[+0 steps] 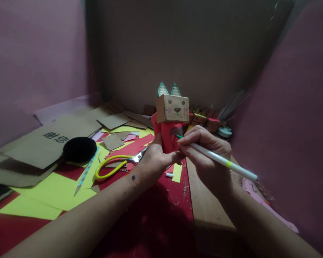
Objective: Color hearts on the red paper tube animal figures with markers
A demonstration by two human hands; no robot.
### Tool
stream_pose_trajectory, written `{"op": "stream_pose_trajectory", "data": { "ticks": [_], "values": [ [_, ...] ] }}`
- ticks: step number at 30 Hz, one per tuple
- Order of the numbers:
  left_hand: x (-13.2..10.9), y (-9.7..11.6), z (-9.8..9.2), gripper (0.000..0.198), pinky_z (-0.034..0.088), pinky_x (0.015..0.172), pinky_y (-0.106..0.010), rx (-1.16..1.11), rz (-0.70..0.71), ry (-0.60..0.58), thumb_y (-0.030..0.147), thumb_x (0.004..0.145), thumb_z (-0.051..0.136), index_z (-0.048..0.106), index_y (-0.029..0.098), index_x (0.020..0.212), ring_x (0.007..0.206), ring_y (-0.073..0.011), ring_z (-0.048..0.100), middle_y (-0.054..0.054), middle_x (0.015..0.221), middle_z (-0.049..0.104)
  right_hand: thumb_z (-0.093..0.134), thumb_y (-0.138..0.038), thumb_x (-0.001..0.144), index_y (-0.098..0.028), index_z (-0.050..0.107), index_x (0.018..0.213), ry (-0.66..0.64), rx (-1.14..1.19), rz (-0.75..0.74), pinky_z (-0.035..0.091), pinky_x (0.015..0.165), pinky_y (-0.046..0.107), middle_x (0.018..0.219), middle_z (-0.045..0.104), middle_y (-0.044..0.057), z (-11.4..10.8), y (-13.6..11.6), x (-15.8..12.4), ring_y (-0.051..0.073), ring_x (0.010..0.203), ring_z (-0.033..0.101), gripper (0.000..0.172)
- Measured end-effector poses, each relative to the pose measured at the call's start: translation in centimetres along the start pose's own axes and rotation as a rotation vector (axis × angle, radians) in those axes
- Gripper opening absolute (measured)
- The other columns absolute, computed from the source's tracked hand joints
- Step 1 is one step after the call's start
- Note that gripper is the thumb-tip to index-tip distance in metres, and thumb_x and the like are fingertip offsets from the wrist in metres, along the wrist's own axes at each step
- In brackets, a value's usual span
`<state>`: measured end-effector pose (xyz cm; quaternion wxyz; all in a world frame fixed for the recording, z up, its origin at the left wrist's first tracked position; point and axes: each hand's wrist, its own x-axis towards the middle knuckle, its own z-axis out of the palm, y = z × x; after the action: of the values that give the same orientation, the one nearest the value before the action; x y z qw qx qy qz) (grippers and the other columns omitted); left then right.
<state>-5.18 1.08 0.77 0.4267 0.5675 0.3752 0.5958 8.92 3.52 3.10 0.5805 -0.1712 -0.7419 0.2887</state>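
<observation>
A paper box figure (171,122) stands in the middle of the table: a red body under a brown cardboard head with a drawn animal face and two green ears. My left hand (157,157) is closed around the red body from the left and below. My right hand (204,150) pinches a white pen (223,162) with a green tip. The tip touches the front of the red body, where a dark shape is drawn.
Yellow-handled scissors (115,165) lie just left of my left hand. A black round object (79,148), a striped pencil (86,172), brown envelopes (54,141) and red and yellow paper cover the left. Small paper figures (204,121) stand behind. A pen cap (169,175) lies near.
</observation>
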Motion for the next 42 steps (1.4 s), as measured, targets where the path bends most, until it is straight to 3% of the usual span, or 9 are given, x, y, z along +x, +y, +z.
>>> {"op": "stream_pose_trajectory", "data": {
  "ticks": [3, 10, 17, 23, 27, 33, 42],
  "values": [
    [0.02, 0.14, 0.08, 0.029, 0.052, 0.068, -0.029, 0.005, -0.014, -0.004, 0.029, 0.075, 0.08, 0.06, 0.019, 0.092, 0.074, -0.0168, 0.062, 0.0, 0.08, 0.065, 0.066, -0.003, 0.078, -0.02, 0.071, 0.07, -0.034, -0.013, -0.011, 0.042, 0.064, 0.028, 0.072, 0.061, -0.004, -0.02, -0.02, 0.09, 0.01, 0.068, 0.057, 0.019],
    [-0.02, 0.03, 0.19, 0.035, 0.053, 0.074, -0.032, -0.007, -0.023, 0.012, 0.028, 0.076, 0.079, 0.061, 0.02, 0.105, 0.077, -0.0181, 0.064, 0.0, 0.084, 0.067, 0.065, -0.006, 0.081, -0.021, 0.07, 0.073, 0.047, 0.011, 0.04, 0.043, 0.063, 0.028, 0.073, 0.059, -0.003, 0.27, -0.14, 0.1, 0.011, 0.067, 0.056, 0.018],
    [-0.04, -0.06, 0.03, 0.027, 0.053, 0.075, -0.033, 0.021, -0.028, 0.002, 0.033, 0.076, 0.079, 0.062, 0.02, 0.092, 0.079, -0.0204, 0.065, -0.001, 0.079, 0.067, 0.066, -0.006, 0.078, -0.02, 0.069, 0.068, -0.016, -0.002, 0.01, 0.042, 0.063, 0.028, 0.07, 0.059, -0.003, 0.12, -0.1, 0.22, 0.011, 0.067, 0.056, 0.018],
    [-0.08, -0.15, 0.07, 0.037, 0.054, 0.078, -0.033, 0.004, -0.015, 0.023, 0.031, 0.076, 0.08, 0.063, 0.019, 0.106, 0.084, -0.021, 0.066, -0.002, 0.087, 0.07, 0.066, -0.006, 0.079, -0.021, 0.07, 0.072, 0.046, 0.009, 0.031, 0.042, 0.062, 0.028, 0.071, 0.06, -0.003, 0.21, -0.06, 0.06, 0.012, 0.067, 0.056, 0.017],
    [-0.08, -0.12, -0.05, 0.027, 0.053, 0.08, -0.032, 0.065, -0.027, 0.015, 0.031, 0.078, 0.078, 0.065, 0.019, 0.099, 0.09, -0.0219, 0.066, -0.004, 0.089, 0.072, 0.066, -0.006, 0.078, -0.021, 0.069, 0.068, 0.002, -0.016, 0.015, 0.042, 0.063, 0.029, 0.07, 0.059, -0.003, 0.15, -0.14, 0.15, 0.012, 0.067, 0.055, 0.018],
    [-0.06, -0.06, 0.04, 0.036, 0.054, 0.075, -0.033, -0.002, -0.03, -0.001, 0.033, 0.075, 0.081, 0.063, 0.02, 0.103, 0.079, -0.0204, 0.066, -0.002, 0.081, 0.069, 0.065, -0.006, 0.08, -0.022, 0.07, 0.072, 0.041, 0.006, 0.015, 0.044, 0.063, 0.029, 0.071, 0.059, -0.003, 0.19, -0.08, 0.18, 0.012, 0.068, 0.056, 0.018],
    [-0.08, -0.1, 0.22, 0.037, 0.054, 0.078, -0.033, -0.016, -0.024, 0.022, 0.033, 0.075, 0.08, 0.064, 0.019, 0.106, 0.083, -0.0208, 0.065, -0.003, 0.086, 0.07, 0.065, -0.004, 0.078, -0.021, 0.069, 0.071, 0.04, -0.023, -0.012, 0.043, 0.063, 0.029, 0.072, 0.059, -0.003, 0.2, -0.11, 0.06, 0.012, 0.068, 0.056, 0.019]
  ]
}}
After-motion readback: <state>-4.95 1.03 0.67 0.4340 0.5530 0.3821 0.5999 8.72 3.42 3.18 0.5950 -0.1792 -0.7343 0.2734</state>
